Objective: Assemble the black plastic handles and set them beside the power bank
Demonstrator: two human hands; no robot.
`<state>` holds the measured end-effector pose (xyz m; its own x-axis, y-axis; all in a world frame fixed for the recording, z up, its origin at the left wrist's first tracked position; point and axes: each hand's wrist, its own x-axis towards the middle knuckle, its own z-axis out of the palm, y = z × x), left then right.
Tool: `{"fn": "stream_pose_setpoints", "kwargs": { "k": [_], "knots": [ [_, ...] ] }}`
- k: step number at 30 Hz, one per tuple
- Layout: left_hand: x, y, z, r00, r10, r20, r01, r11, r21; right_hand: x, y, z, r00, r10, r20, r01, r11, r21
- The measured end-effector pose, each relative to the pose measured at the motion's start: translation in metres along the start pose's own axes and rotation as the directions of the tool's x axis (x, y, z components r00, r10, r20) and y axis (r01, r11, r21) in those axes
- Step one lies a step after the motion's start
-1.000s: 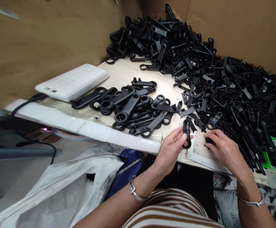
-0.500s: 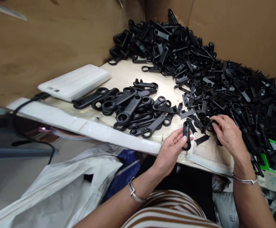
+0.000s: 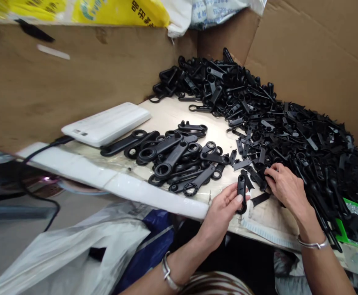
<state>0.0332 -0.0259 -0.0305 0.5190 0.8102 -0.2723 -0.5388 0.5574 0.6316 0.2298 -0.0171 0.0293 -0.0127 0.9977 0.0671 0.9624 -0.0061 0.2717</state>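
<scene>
Near the table's front edge, my left hand (image 3: 224,209) holds a black plastic arm piece (image 3: 242,192) upright between thumb and fingers. My right hand (image 3: 285,184) is to its right, at the near edge of a heap of black parts (image 3: 289,127). Its fingertips are pinched together among small dark pieces; what they hold, if anything, is too small to make out. A flat black piece (image 3: 260,199) lies on the table between my hands. To the left is a smaller pile of black ring-ended arms (image 3: 172,157).
A white box-like device (image 3: 106,124) with a black cable (image 3: 28,164) sits at the left. Cardboard walls (image 3: 314,53) stand behind the heap. A green tray (image 3: 341,231) is at the right. The table's front edge (image 3: 120,184) has white padding.
The view has tilted up, so the table appears lower and yellow packaging shows at the top. My left hand keeps the arm piece. My right hand has shifted slightly left at the heap's edge.
</scene>
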Motion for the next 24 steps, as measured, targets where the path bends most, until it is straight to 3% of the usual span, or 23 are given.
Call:
{"fn": "stream_pose_setpoints", "kwargs": {
  "k": [6, 10, 13, 15, 20, 22, 24],
  "knots": [
    [-0.001, -0.001, 0.000, 1.000, 0.010, -0.009, -0.010, 1.000, -0.009, 0.004, 0.005, 0.002, 0.998, -0.035, 0.042, 0.033, 0.999, 0.037],
    [-0.001, -0.002, -0.001, 1.000, 0.008, -0.001, -0.008, 1.000, -0.009, 0.006, 0.024, 0.000, 0.998, -0.056, 0.035, 0.045, 0.964, 0.263],
    [0.000, -0.002, -0.002, 1.000, 0.010, 0.013, -0.010, 1.000, 0.000, 0.010, 0.039, -0.006, 0.996, -0.050, 0.076, 0.005, 0.862, 0.508],
    [0.000, -0.002, -0.003, 1.000, 0.014, 0.021, -0.014, 1.000, 0.007, 0.013, 0.046, -0.012, 0.988, -0.002, 0.154, -0.099, 0.758, 0.645],
    [0.001, -0.003, -0.004, 0.999, 0.009, 0.036, -0.010, 1.000, 0.009, 0.029, 0.047, -0.019, 0.939, 0.088, 0.331, -0.333, 0.459, 0.823],
    [0.001, -0.004, -0.004, 0.999, 0.001, 0.038, -0.002, 1.000, 0.008, 0.036, 0.043, -0.018, 0.932, 0.124, 0.339, -0.359, 0.431, 0.828],
    [0.000, -0.004, -0.004, 0.999, -0.008, 0.036, 0.008, 1.000, 0.008, 0.044, 0.040, -0.016, 0.936, 0.173, 0.307, -0.352, 0.474, 0.807]
  ]
}}
